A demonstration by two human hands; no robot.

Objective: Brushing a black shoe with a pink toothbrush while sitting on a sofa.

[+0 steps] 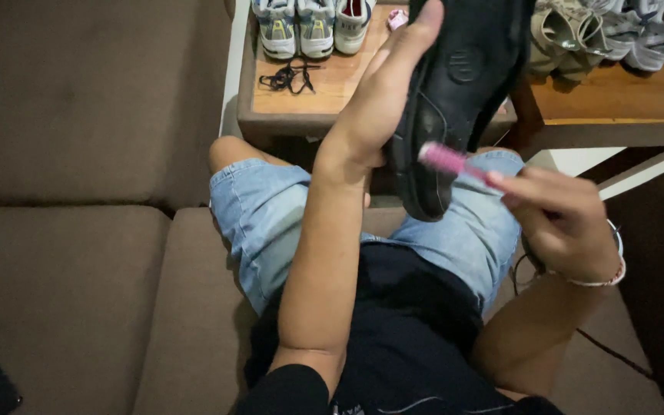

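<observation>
Black shoe [455, 84] held sole-up by left hand [382, 100], pink brush [449, 160] touching its edge.

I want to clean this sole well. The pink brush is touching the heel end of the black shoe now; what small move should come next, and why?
Probably a short stroke of the pink brush toward the toe: its head rests at the heel end of the black shoe, the left hand holds the sole up and facing the right hand, and most of the sole lies beyond.

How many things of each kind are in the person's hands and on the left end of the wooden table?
Black shoe, in left hand: 1
Pink brush, in right hand: 1
Pale sneakers: 3
Black lace bundle: 1
Total: 6
</observation>
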